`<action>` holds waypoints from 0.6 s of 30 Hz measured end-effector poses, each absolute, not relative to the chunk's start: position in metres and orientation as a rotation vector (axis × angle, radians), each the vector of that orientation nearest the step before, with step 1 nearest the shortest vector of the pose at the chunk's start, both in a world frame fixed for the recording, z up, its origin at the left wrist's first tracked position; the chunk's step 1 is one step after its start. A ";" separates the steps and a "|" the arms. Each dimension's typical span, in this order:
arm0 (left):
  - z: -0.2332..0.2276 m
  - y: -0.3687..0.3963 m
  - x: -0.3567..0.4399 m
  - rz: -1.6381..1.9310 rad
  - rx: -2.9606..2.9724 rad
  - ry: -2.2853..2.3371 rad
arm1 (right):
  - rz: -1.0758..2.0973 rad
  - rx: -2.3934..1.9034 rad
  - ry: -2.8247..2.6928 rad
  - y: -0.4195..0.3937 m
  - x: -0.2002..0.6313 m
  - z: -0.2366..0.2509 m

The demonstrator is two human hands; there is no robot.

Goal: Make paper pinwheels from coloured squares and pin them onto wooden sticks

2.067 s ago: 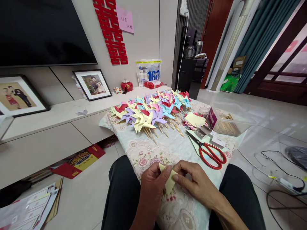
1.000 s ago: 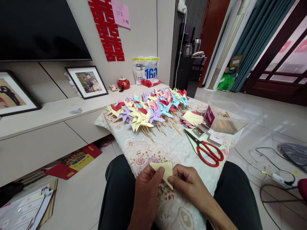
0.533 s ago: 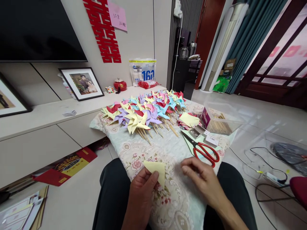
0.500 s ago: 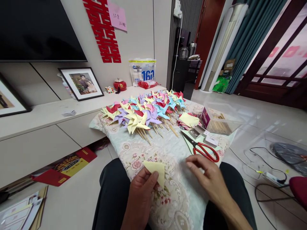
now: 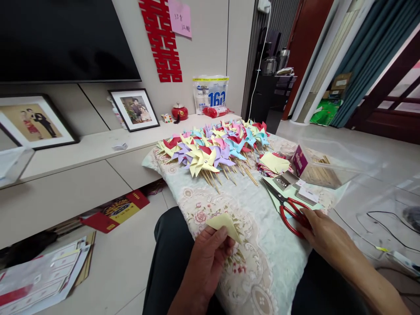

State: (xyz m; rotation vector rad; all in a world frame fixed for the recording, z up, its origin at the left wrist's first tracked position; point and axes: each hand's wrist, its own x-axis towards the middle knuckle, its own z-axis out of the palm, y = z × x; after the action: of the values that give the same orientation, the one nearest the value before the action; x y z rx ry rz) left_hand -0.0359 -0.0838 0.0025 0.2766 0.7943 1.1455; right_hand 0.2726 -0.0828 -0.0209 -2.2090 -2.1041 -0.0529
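Floral cloth over lap carries heap of paper pinwheels (far end). Right hand closes on red scissors handles. Left hand pinches folded yellow paper triangle, near edge.

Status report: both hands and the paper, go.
Left hand pinches folded yellow paper. Right hand on red scissors, grip unclear. Nothing between hands; pinwheels lie farther back.

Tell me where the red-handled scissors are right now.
In the head view, the red-handled scissors lie on the floral cloth at the right, just in front of the stack of paper squares, with the right hand on their handles.
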 end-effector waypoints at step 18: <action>0.006 -0.080 -0.038 1.135 -0.095 0.739 | 1.051 -1.743 -1.698 -0.130 0.229 0.004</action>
State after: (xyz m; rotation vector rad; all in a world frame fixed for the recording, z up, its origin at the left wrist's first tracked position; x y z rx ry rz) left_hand -0.0383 -0.0801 0.0057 -0.0952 0.7389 1.1347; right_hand 0.2294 -0.1305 0.0040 -1.7433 -1.6980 1.0510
